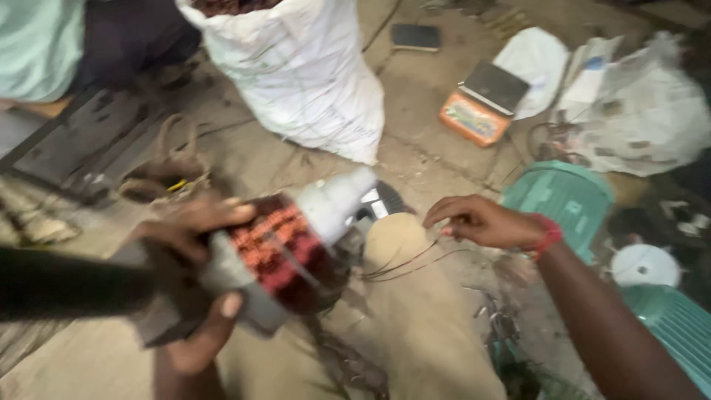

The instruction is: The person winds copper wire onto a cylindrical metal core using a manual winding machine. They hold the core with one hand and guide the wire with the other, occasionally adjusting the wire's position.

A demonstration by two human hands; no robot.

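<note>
So we've got a motor armature (285,252) gripped in our left hand (196,285), thumb hooked over the top near the reddish copper windings and the other fingers curled up from below around the grey metal end. That hand is closed tight around it, wrist coming in from the lower left with the dark sleeve. It's blurry there, so we can't tell exactly how the fingers sit on the far side. The armature points up and to the right, away from the palm, with a pale grey cylindrical end (337,201) sticking out past the windings.

Our right hand (481,221) comes in from the lower right, forearm stretched diagonally, a red band (549,235) on the wrist. Its fingertips are pinched together on thin dark wire strands (404,265) that run from the pinch down and left, back toward the windings. So the wire hangs between both hands, just over our knee in tan trousers (415,311).

Beyond the left hand, further out, stands a big white sack (304,74) with dark stuff showing at its mouth. Up past the right hand lie an orange box with a dark flat thing on top (485,104) and a dark phone-like slab (415,36). Just to the right of the right hand sits a teal finned motor housing (566,196), with crumpled white plastic (637,111) further off behind it.
</note>
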